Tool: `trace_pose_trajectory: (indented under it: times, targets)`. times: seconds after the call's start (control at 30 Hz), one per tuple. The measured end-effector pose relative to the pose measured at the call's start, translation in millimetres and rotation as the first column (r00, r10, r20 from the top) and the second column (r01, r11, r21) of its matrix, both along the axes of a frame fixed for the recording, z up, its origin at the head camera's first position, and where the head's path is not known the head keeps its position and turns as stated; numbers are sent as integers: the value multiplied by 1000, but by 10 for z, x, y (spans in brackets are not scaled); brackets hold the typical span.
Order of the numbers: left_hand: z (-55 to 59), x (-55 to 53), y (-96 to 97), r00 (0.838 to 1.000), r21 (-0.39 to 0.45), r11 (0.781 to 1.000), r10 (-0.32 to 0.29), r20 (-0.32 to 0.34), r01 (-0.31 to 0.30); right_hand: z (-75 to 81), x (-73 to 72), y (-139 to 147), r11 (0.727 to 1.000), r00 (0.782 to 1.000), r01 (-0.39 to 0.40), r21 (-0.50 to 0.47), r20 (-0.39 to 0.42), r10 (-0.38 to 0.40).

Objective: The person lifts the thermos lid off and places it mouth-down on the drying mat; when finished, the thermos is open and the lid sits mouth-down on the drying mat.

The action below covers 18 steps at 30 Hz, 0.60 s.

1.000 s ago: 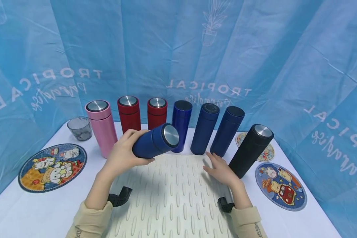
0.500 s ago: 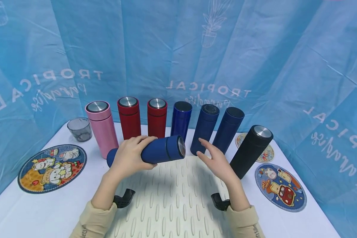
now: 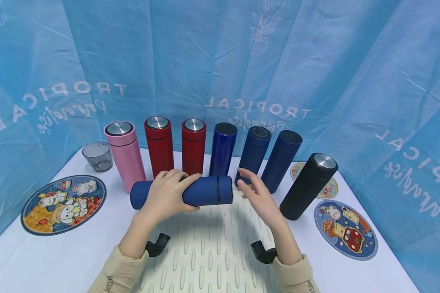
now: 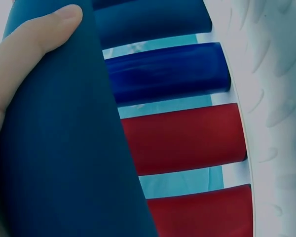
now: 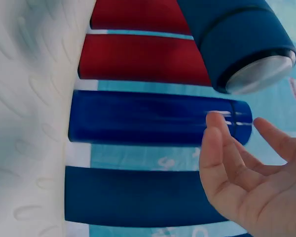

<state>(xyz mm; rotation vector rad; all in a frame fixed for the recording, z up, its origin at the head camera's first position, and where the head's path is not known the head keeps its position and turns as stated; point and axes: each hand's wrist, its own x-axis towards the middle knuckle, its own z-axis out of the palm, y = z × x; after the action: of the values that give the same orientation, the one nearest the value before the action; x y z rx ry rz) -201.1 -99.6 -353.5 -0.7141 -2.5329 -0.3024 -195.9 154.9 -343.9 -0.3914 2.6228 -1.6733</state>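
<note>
The left hand [image 3: 166, 193] has the action here, fingers wrapped firmly around a matte dark-blue cylindrical bottle [image 3: 207, 191], holding it on its side above the cream mat with raised oval ridges [image 3: 201, 248]. The lid end points toward the right hand [image 3: 258, 197], and the right wrist view catches its shiny silver-coloured top. And the right hand? Nothing in its grasp! Its fingers are spread and gently bent, just beside that lid, a visible gap between them.

Beyond the hands, an arc of upright bottles. Straight past the left hand stand two red cylindrical bottles with silver-coloured tops, a left one [image 3: 159, 148] and a right one [image 3: 193, 148]. Between the two hands, farther off, there's a glossy royal-blue bottle [image 3: 221, 150]. Directly behind the right hand come two more matte navy bottles, one [image 3: 256, 148] partly covered by its fingers, the other [image 3: 281, 160] a touch to the right. Out to the right of that hand, nearer than the rest, a matte black bottle with a silver-coloured top [image 3: 306, 189].

Left of the left hand, a glossy pink bottle [image 3: 124, 158], and past it a smoky-grey clear tumbler [image 3: 98, 157]. Wide of the left hand lies a large round cartoon-print mat [image 3: 64, 205]; wide of the right, a blue round cartoon-print mat [image 3: 346, 230].
</note>
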Motion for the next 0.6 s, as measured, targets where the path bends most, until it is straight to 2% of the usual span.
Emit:
trace_pose_trajectory:
  times: [0.3,0.6]
  targets:
    - [-11,25,60,1000,-45,999,3,8,-3,-110,-11,-108,999,990,-13,47,140,6]
    - [-25,39,85,1000,-64,998,-6,18,7,-150,-43,-123,999,982,-31,40,187,23]
